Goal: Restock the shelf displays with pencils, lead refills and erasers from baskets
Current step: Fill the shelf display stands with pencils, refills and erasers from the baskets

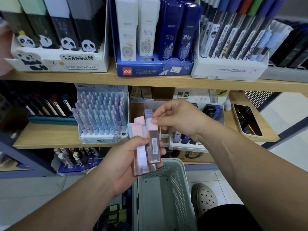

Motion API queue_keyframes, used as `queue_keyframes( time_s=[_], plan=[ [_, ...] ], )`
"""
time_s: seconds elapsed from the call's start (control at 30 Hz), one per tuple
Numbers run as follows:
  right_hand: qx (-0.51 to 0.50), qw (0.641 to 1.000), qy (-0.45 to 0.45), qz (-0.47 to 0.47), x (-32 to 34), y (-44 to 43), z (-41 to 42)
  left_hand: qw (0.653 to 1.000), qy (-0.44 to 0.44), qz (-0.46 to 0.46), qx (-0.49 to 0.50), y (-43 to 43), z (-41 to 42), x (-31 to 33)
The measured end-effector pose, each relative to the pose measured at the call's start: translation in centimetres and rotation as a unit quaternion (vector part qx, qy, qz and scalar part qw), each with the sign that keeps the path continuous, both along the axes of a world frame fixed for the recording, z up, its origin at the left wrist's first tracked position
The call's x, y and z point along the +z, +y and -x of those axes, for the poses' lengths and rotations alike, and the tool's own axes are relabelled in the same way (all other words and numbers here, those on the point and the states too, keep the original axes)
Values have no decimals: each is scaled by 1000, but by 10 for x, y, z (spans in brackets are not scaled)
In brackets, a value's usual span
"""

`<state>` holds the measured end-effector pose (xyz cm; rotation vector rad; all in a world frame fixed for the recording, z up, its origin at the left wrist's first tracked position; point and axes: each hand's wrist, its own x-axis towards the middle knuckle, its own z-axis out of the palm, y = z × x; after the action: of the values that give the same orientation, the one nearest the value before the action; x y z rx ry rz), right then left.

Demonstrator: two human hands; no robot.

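stationery shelves [50, 134]; left hand [126, 164] grips a bundle of lead refills [139, 130], right hand [180, 119] pinches one's top. next, i'd guess: slot it into the display box [150, 105].

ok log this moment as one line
left hand: grips bundle of lead refill cases | right hand: pinches cap of one case | basket: below hands | step: case not yet shelved

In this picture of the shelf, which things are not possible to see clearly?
Head view:
- Number of refill cases: they overlap, and the left hand covers their lower parts.
- Print on the label of the front case: too small.
- Inside of the open box: hidden behind the right hand and the cases.
- Pink shape at the left edge: blurred, cut off.
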<state>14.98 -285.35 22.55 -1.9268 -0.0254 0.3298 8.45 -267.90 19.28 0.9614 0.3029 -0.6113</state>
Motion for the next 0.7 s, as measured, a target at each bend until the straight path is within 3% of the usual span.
queue_keyframes(
  time_s=[0.1,0.4,0.7],
  plan=[
    [-62,997,8,-47,5,-7,-2,1000,11,13,-11,-1,2,2],
    [-65,983,56,-161,3,-2,-2,1000,-17,2,-4,-1,-1,-2],
    [-102,994,10,-40,10,-9,-5,998,19,-46,49,-1,-4,-12]
  ],
)
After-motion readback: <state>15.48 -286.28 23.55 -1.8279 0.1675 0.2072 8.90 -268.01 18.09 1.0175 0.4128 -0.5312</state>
